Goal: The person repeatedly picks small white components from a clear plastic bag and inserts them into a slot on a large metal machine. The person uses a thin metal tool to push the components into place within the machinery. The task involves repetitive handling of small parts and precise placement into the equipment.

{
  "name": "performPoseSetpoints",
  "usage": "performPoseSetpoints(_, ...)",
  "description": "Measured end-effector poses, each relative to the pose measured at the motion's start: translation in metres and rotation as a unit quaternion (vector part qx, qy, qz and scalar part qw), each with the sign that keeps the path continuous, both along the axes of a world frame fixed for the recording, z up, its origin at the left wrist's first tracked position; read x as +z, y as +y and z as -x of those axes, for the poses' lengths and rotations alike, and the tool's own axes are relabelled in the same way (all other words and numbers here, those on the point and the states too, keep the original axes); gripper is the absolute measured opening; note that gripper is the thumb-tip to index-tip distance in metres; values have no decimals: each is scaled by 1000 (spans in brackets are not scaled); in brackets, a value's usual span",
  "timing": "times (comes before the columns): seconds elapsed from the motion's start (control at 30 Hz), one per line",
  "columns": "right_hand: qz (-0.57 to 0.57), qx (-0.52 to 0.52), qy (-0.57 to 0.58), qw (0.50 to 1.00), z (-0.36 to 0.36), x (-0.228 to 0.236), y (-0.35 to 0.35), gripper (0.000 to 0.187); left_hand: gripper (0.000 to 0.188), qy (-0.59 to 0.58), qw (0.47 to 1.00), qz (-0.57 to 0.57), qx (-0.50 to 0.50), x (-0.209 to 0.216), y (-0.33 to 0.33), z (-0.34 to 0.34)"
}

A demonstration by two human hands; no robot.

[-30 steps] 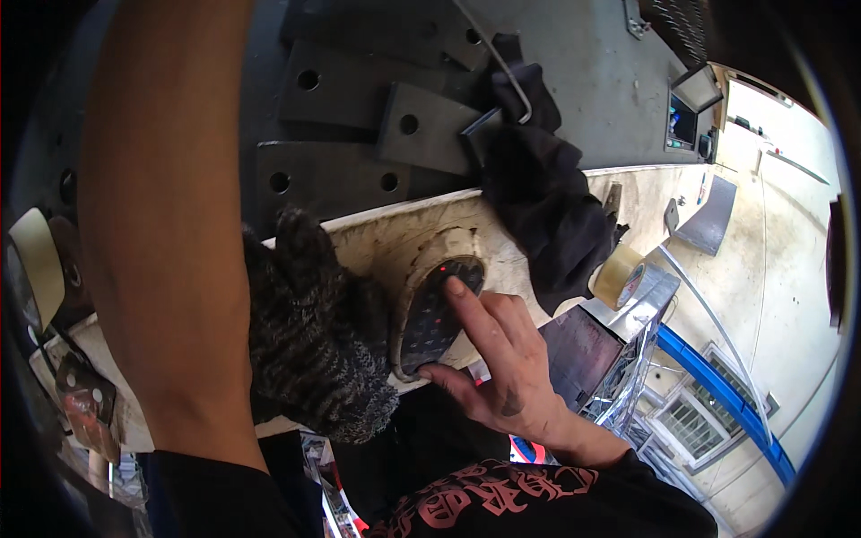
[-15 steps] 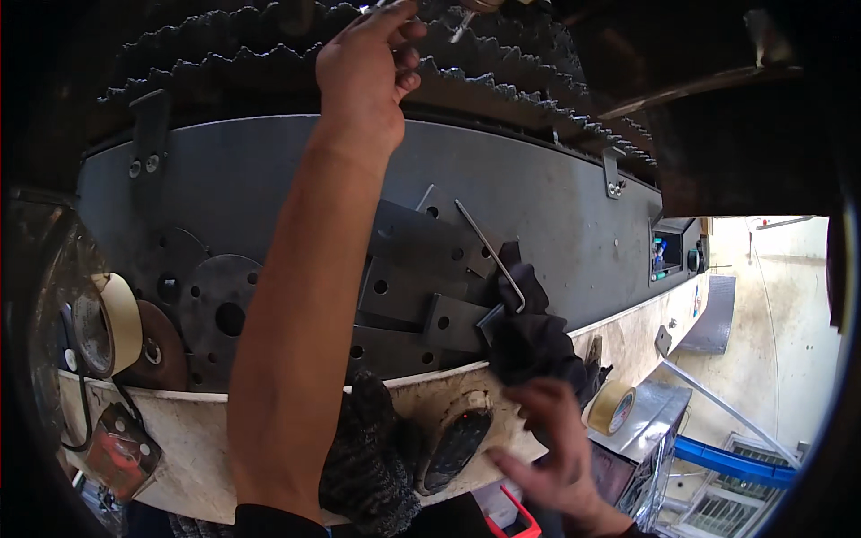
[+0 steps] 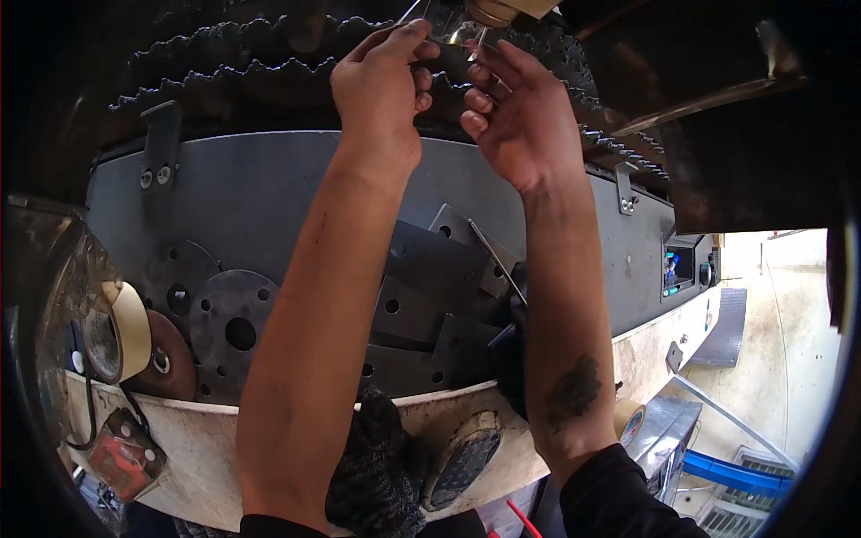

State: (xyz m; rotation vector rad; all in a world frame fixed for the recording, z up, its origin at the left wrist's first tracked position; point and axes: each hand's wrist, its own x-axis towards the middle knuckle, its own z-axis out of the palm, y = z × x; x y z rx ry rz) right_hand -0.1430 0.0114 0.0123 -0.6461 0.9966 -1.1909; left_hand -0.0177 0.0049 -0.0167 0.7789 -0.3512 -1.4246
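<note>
Both my bare hands are raised to the far side, over the jagged metal slats [image 3: 224, 82]. The fingers of my left hand [image 3: 381, 81] are curled and pinched at a thin shiny piece, too small to name. Close on its right, my right hand [image 3: 531, 117] has its fingers bent in, with thumb and forefinger at a small bright metal bit whose kind I cannot make out. A thin glinting strip seems to lie between the two sets of fingertips. Just above them hangs a round brass-coloured fitting [image 3: 491, 13], partly cut off by the frame's top edge.
Beneath my forearms lie drilled grey plates [image 3: 408, 309], a round holed disc [image 3: 240, 300] and a bent metal rod [image 3: 493, 255]. Masking tape [image 3: 134, 332] stands left. A dark knitted glove [image 3: 372, 466] and a keypad remote [image 3: 462, 462] rest on the pale ledge [image 3: 202, 421].
My right hand has risen from beside the remote and black cloth to the slats, beside my left hand. My left hand stays raised; the whole view has shifted slightly.
</note>
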Motion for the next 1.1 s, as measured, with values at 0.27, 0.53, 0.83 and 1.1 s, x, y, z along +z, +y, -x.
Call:
performPoseSetpoints(0.27, 33, -27, -46, 998, -3, -7, 0, 12, 12, 29, 999, -2, 18, -4, -3, 2)
performPoseSetpoints(0.53, 48, -55, -27, 997, -5, -11, -3, 9, 18, -20, 1000, 0, -11, -5, 0, -1)
performPoseSetpoints(0.83, 60, -68, -5, 996, 0, -15, -7, 11, 19, -22, 1000, 8, -9, -2, 1, 0)
performPoseSetpoints(1.1, 47, -63, -6, 997, 4, -18, -9, 11, 18, -22, 1000, -3, -8, -2, 1, -3)
